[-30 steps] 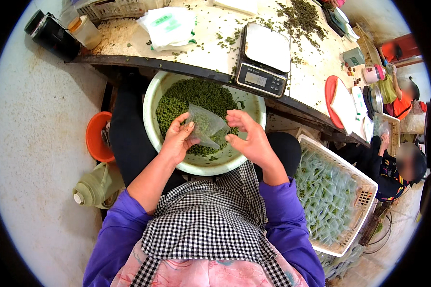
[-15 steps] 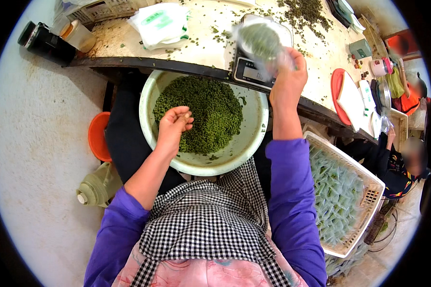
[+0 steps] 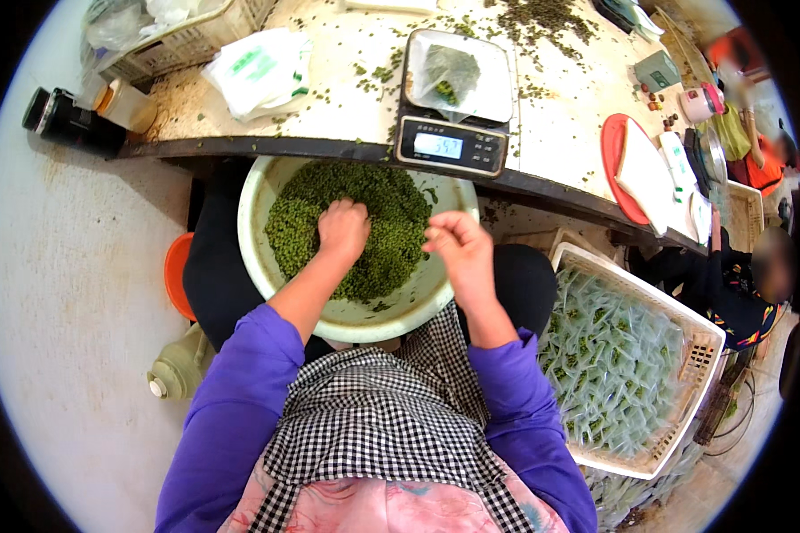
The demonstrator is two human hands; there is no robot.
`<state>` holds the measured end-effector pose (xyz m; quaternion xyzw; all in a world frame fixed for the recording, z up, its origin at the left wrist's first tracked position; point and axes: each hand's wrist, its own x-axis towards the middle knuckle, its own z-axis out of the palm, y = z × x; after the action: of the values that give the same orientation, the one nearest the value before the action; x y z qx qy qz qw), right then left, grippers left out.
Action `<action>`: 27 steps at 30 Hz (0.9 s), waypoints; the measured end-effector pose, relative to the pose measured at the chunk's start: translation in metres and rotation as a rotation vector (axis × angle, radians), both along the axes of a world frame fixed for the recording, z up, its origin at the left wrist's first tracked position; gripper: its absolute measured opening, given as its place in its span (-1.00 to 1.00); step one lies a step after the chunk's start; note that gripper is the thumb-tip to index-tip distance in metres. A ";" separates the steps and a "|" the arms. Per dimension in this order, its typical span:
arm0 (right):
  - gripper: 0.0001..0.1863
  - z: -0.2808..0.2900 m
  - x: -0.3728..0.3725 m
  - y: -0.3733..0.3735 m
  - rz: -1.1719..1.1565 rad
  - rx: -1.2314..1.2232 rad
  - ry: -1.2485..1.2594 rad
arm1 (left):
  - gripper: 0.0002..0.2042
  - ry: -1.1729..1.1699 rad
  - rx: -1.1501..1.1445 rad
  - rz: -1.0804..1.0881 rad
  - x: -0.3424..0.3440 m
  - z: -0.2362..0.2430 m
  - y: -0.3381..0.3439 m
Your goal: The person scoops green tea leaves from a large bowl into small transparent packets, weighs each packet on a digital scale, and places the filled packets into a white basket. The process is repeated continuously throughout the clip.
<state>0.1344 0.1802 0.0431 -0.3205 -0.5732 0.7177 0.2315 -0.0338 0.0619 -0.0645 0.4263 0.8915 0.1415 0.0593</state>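
Note:
Between my knees rests a wide pale basin with a heap of small green peppercorns. My left hand is in the heap with its fingers curled down, their tips hidden among the peppercorns. My right hand is held over the basin's right rim, thumb and fingertips pinched together; anything between them is too small to make out. On the table edge in front of me stands a digital scale with a lit display. A clear plastic bag of green peppercorns lies on its pan, touched by neither hand.
White plastic bags are stacked left of the scale. To my right stands a white crate full of filled bags. A black flask lies at the table's left end; an orange bucket is below. Another person sits at far right.
My right hand has let go of the bag on the scale pan and come back to the basin's right rim. My left hand has gone down into the peppercorns. The view has shifted slightly.

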 end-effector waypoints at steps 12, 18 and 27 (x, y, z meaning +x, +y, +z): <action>-0.67 -0.033 -0.010 -0.031 0.243 0.394 -0.097 | -0.88 -0.418 0.361 -0.050 0.043 0.096 -0.025; -0.85 -0.040 -0.003 -0.033 0.244 0.366 -0.148 | -0.94 -0.863 0.497 0.097 0.050 0.078 -0.044; -0.65 0.038 -0.042 0.029 -0.317 1.374 -0.218 | -0.79 -0.347 0.390 0.071 0.040 0.084 -0.042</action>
<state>0.0919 0.2091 0.0813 -0.2515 -0.8622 0.1158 0.4242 0.0064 0.0199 0.0195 0.3676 0.8382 0.3836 0.1230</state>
